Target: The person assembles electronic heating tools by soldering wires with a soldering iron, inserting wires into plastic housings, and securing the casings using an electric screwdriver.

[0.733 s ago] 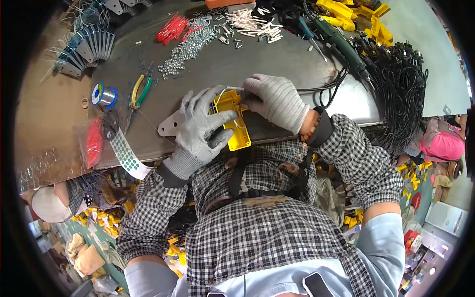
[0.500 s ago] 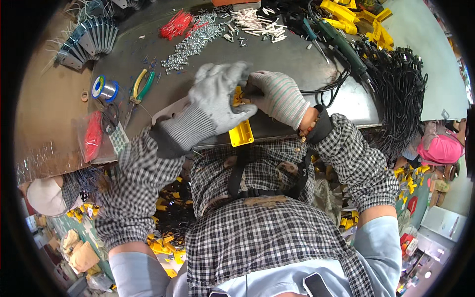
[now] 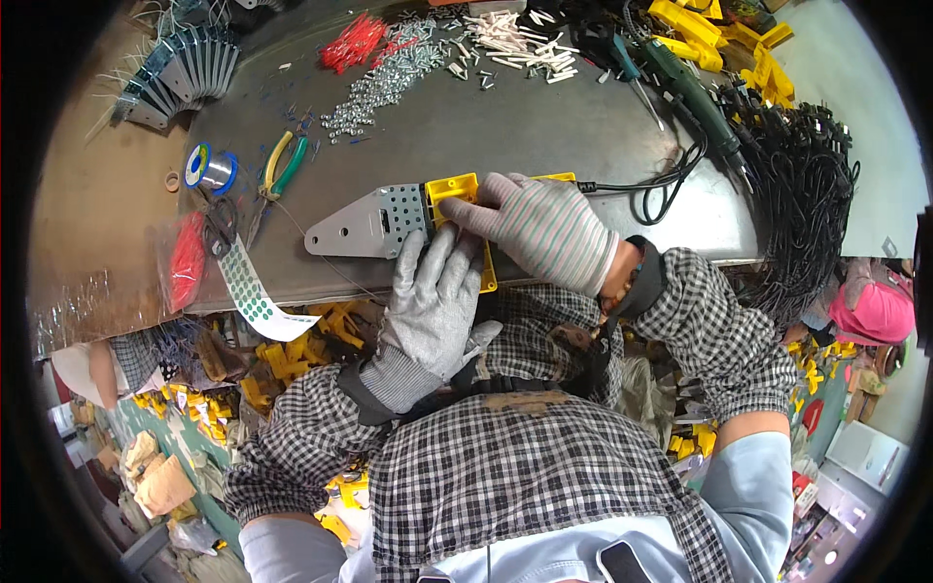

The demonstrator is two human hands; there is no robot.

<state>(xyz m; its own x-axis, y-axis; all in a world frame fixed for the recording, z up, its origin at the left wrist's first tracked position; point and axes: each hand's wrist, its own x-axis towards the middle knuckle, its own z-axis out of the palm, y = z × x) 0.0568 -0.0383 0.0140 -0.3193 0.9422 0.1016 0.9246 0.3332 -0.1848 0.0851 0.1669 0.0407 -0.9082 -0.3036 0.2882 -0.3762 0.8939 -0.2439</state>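
A yellow plastic housing (image 3: pixel 455 189) with a grey perforated metal plate (image 3: pixel 364 222) sticking out to its left lies on the metal table near the front edge. My right hand (image 3: pixel 544 228), in a striped grey glove, presses down on the housing from the right, with a finger reaching onto its top. My left hand (image 3: pixel 437 296), in a grey glove, lies flat over the housing's near side with fingers spread. A black cable (image 3: pixel 637 189) runs from the housing to the right.
On the metal table (image 3: pixel 466 126) lie a solder spool (image 3: pixel 210 168), yellow-green pliers (image 3: pixel 279 165), scissors (image 3: pixel 222 219), a screw pile (image 3: pixel 384 78), red parts (image 3: pixel 352 44), white pegs (image 3: pixel 515 39), a green power tool (image 3: pixel 695 97), black cable bundles (image 3: pixel 797 194), and a dotted sticker strip (image 3: pixel 251 296).
My left hand came back down from above the housing and now lies flat on its near side. The metal plate, hidden before, now shows to the left.
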